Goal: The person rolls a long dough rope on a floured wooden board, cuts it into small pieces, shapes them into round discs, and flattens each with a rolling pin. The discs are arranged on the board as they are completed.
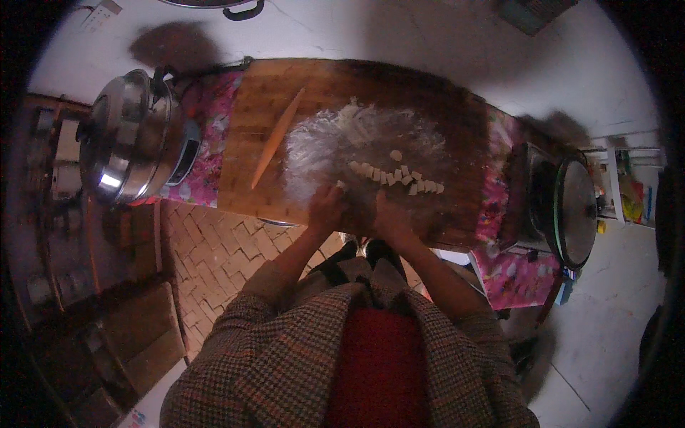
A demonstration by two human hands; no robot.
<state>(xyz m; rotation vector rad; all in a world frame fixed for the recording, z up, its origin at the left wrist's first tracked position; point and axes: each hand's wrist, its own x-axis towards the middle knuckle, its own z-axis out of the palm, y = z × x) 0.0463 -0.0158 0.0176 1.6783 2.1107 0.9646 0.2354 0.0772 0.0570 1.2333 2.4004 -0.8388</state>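
Note:
My left hand (325,207) is at the near edge of a floured wooden board (332,77), with a small pale piece of dough (341,184) at its fingertips. My right hand (390,216) rests low over the same edge, its thumb side towards the dough; whether it holds anything is hidden in shadow. Beyond it, several cut dough pieces (389,178) lie in an uneven row, and a single round piece (396,155) sits above them. White flour (321,142) is spread across the middle of the board. A tapered wooden rolling pin (278,138) lies slantwise on the left.
A steel steamer pot (128,136) stands left on a pink flowered cloth (206,134), which also shows at right. A lidded pan (575,211) sits on a cooker at the right. Behind the board rises a pale wall (321,32). Shelves (59,214) stand far left.

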